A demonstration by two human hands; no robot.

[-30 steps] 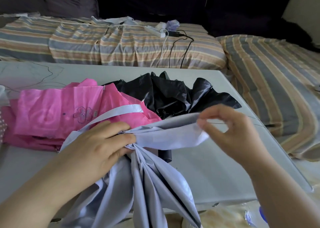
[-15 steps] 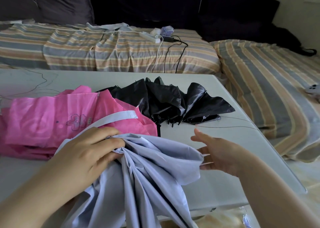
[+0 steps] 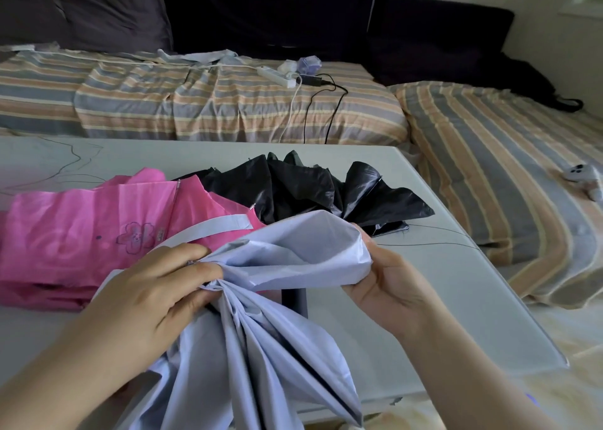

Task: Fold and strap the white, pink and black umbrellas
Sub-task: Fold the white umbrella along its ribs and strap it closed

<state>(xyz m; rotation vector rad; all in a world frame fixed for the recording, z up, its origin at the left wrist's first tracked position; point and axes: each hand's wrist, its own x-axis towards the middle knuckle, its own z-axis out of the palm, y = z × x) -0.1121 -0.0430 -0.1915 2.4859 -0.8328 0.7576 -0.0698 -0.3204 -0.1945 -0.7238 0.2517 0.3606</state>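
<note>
Hands: left hand [image 3: 153,292] grips gathered white umbrella [image 3: 261,341]; right hand [image 3: 385,283] pinches its panel.

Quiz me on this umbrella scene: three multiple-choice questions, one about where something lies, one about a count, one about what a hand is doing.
1. Where does the black umbrella lie?
A. on the table, beyond the white umbrella
B. on the striped bed
C. on the floor

2. How many umbrellas are on the table?
A. one
B. two
C. three

3. What is the right hand doing?
A. resting flat on the table
B. holding a fold of the white umbrella
C. pulling the strap

Answers:
1 A: its dark canopy sits on the tabletop behind the white cloth.
2 C: white, black and the pink umbrella.
3 B: its fingers curl round the cloth's edge.
</note>
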